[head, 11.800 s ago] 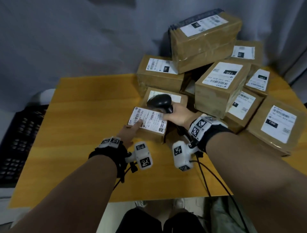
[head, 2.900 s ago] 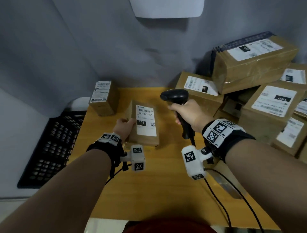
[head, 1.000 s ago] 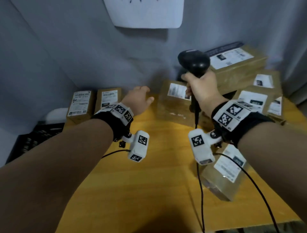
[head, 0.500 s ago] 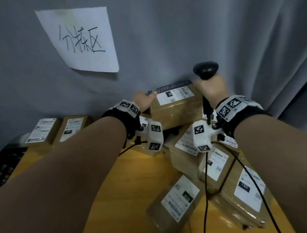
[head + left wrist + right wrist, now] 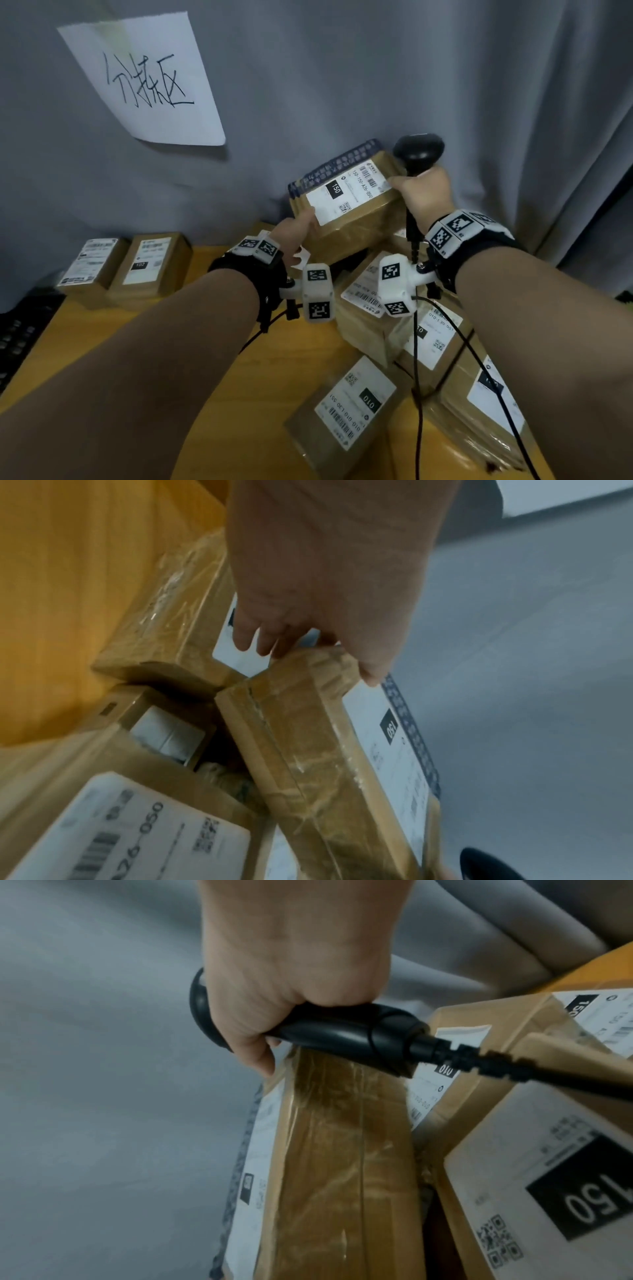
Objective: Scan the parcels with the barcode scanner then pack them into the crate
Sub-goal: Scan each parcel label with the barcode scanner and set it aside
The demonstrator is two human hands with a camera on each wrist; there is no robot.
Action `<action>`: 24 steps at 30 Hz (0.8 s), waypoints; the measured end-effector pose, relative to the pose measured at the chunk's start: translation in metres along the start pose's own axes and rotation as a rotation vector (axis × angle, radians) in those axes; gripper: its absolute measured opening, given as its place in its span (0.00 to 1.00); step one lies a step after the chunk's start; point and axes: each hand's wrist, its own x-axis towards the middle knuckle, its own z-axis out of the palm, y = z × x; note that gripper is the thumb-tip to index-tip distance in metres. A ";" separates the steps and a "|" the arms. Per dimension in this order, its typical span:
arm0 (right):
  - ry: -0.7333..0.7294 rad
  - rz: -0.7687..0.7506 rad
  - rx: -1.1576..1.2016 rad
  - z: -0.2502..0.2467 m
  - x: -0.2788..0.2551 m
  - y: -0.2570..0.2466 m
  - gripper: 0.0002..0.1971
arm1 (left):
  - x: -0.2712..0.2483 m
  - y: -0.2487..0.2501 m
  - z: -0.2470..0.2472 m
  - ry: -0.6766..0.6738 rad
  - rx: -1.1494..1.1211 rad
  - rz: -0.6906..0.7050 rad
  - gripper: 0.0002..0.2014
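Top parcel (image 5: 346, 205), labelled 150, was held on far pile against curtain. Left hand (image 5: 294, 233) was clamped on near-left edge, thumb over top, fingers (image 5: 260, 639) curled beneath. Right hand (image 5: 426, 198) was fisted round barcode scanner (image 5: 418, 154), knuckles braced on right end. Judgement: parcel best lifted level, label kept upward, cable (image 5: 416, 359) kept clear. Counted: one scanner; two parcels (image 5: 126, 267) set aside far left; roughly six piled, exact count not determinable. Crate (image 5: 17, 339) was partly seen at left edge.
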 end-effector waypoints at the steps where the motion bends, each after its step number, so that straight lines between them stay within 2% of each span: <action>1: 0.008 -0.007 0.038 -0.003 -0.006 -0.004 0.12 | -0.002 0.000 -0.004 0.000 -0.052 0.003 0.39; 3: 0.006 -0.023 0.120 -0.008 -0.020 -0.009 0.11 | -0.020 0.004 -0.013 0.005 -0.165 0.033 0.37; 5: -0.009 -0.054 0.186 -0.011 -0.038 -0.014 0.07 | -0.044 0.010 -0.025 -0.006 -0.264 0.099 0.28; 7: -0.010 -0.080 0.224 -0.011 -0.056 -0.014 0.09 | -0.058 0.013 -0.037 -0.023 -0.342 0.144 0.23; 9: 0.003 -0.084 0.286 -0.008 -0.071 -0.013 0.07 | -0.069 0.016 -0.048 -0.034 -0.349 0.176 0.26; 11: 0.011 -0.064 0.341 -0.003 -0.082 -0.015 0.07 | -0.069 0.015 -0.062 -0.004 -0.290 0.188 0.39; 12: 0.013 -0.048 0.368 0.000 -0.087 -0.016 0.09 | -0.062 0.014 -0.069 0.028 -0.258 0.198 0.46; 14: -0.007 -0.030 0.428 0.006 -0.095 -0.018 0.15 | -0.061 0.012 -0.082 0.083 -0.198 0.237 0.50; 17: -0.065 0.002 0.492 0.011 -0.106 -0.021 0.19 | -0.086 0.012 -0.095 0.103 -0.047 0.318 0.54; 20: -0.101 0.022 0.504 0.016 -0.115 -0.024 0.18 | -0.094 0.006 -0.109 0.058 0.135 0.379 0.48; 24: -0.071 -0.007 0.518 0.024 -0.125 -0.028 0.11 | -0.095 -0.003 -0.120 0.048 0.025 0.360 0.45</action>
